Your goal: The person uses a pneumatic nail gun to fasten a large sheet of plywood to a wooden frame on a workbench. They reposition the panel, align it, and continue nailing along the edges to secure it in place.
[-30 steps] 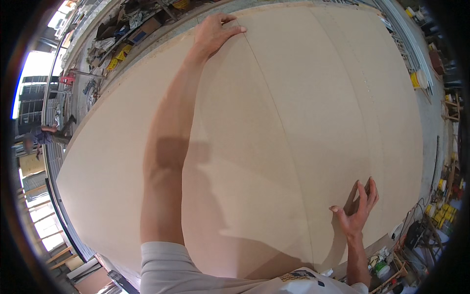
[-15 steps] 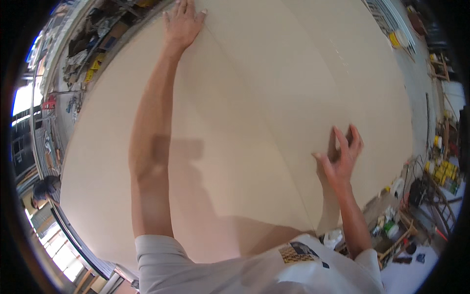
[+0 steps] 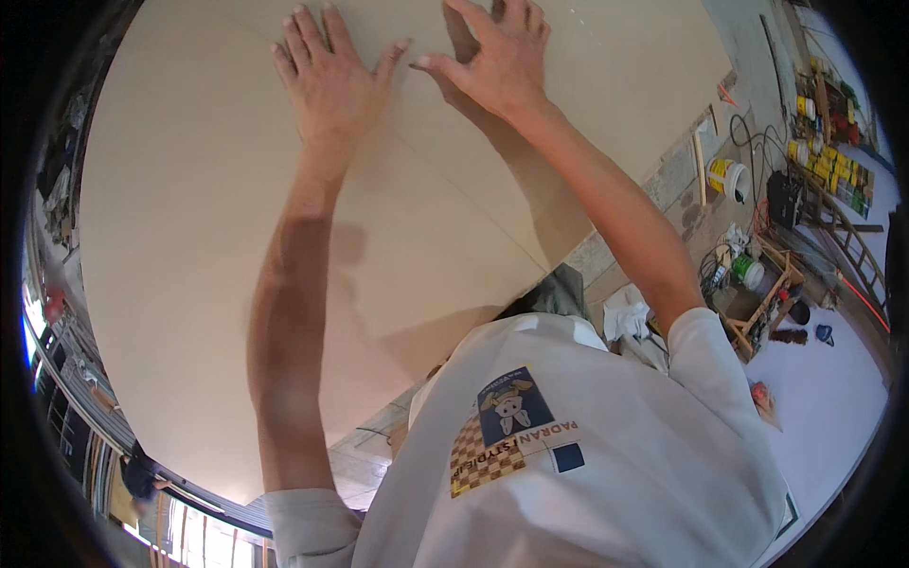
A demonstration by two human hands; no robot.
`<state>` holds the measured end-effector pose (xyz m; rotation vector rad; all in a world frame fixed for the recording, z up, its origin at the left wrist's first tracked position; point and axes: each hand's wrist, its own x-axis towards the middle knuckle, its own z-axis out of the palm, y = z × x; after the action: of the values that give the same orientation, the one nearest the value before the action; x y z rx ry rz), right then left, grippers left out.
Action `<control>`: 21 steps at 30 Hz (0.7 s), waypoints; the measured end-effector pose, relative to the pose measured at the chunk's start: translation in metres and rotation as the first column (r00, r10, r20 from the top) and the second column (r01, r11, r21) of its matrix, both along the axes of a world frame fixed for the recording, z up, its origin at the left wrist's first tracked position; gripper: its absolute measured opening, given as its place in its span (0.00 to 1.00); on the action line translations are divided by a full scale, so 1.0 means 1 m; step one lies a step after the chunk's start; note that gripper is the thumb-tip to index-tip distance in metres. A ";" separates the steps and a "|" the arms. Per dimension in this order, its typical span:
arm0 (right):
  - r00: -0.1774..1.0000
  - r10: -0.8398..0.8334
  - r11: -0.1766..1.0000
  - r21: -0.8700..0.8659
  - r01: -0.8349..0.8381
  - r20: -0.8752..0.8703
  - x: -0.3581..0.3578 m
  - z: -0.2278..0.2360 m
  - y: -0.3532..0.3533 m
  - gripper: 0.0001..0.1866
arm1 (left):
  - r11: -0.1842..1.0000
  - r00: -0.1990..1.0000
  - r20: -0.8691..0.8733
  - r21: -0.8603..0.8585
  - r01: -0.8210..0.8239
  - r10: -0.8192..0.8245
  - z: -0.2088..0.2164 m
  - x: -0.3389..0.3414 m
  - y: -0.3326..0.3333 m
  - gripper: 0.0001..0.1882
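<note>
A broad beige panel [image 3: 189, 246] fills most of the view below my arms, with a thin straight seam [image 3: 450, 180] running diagonally across it. My left hand [image 3: 331, 90] lies on the panel left of the seam, palm down, fingers spread. Just to its right, my right hand [image 3: 504, 62] has its thumb stretched toward the left thumb. Its fingers are apart and partly bent, and its shadow falls on the panel; whether the fingertips touch the surface is hard to tell. Neither hand holds anything.
At the right past the panel's edge are a white-and-yellow bucket [image 3: 727, 178], cables, a wooden crate [image 3: 748, 327] with tools, several yellow containers [image 3: 838, 170] and a ladder [image 3: 847, 227]. A white bag [image 3: 625, 314] lies near my body. A dark-haired person [image 3: 139, 478] appears at lower left.
My right hand has moved up and left, beside the left hand. The left hand stays spread on the panel. My view has shifted, showing more of my shirt and the panel's near edge.
</note>
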<state>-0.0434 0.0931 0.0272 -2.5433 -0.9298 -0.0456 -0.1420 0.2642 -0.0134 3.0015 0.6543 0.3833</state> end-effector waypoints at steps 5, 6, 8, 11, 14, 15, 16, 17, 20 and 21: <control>0.997 0.026 0.999 -0.027 -0.028 -0.074 0.009 0.003 -0.015 0.45 | 1.000 0.998 0.051 0.021 0.023 -0.024 -0.017 0.002 0.009 0.50; 0.990 0.107 0.994 0.031 -0.105 -0.088 0.020 -0.003 -0.024 0.45 | 0.999 0.999 0.047 0.025 0.027 -0.028 -0.017 0.002 0.009 0.50; 0.960 0.266 0.958 0.135 -0.252 -0.093 0.042 -0.013 -0.053 0.46 | 0.999 0.998 0.045 0.020 0.032 -0.033 -0.017 0.003 0.009 0.50; 0.971 0.224 0.974 0.051 -0.221 -0.085 0.025 -0.003 -0.093 0.45 | 1.000 0.999 0.050 0.011 0.022 -0.023 -0.020 0.002 0.009 0.49; 0.979 0.177 0.961 -0.233 -0.149 0.105 -0.027 0.008 -0.095 0.45 | 1.000 0.998 0.055 0.015 0.027 -0.028 -0.021 0.001 0.008 0.49; 0.971 0.174 0.974 -0.171 -0.146 0.166 -0.030 0.008 -0.094 0.41 | 0.999 0.999 0.042 0.023 0.027 -0.028 -0.019 0.000 0.009 0.49; 0.959 0.166 0.983 -0.112 -0.143 0.231 -0.031 0.013 -0.094 0.36 | 0.999 0.999 0.035 0.028 0.029 -0.030 -0.016 0.000 0.007 0.49; 0.943 0.152 0.988 -0.051 -0.144 0.295 -0.033 0.017 -0.094 0.32 | 0.999 0.999 0.015 0.019 0.032 -0.032 -0.013 -0.003 0.006 0.49; 0.964 0.162 0.987 -0.021 -0.161 0.210 -0.032 -0.021 -0.105 0.37 | 0.999 0.999 -0.023 -0.008 0.048 -0.048 0.000 0.006 0.001 0.49; 0.975 0.169 0.984 -0.086 -0.157 0.145 -0.036 -0.019 -0.104 0.37 | 0.998 0.998 -0.034 -0.014 0.053 -0.054 -0.003 0.000 0.003 0.48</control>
<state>-0.0790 -0.0112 0.0078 -2.5493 -1.2179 -0.1608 -0.1423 0.2668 -0.0169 3.0120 0.5750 0.3238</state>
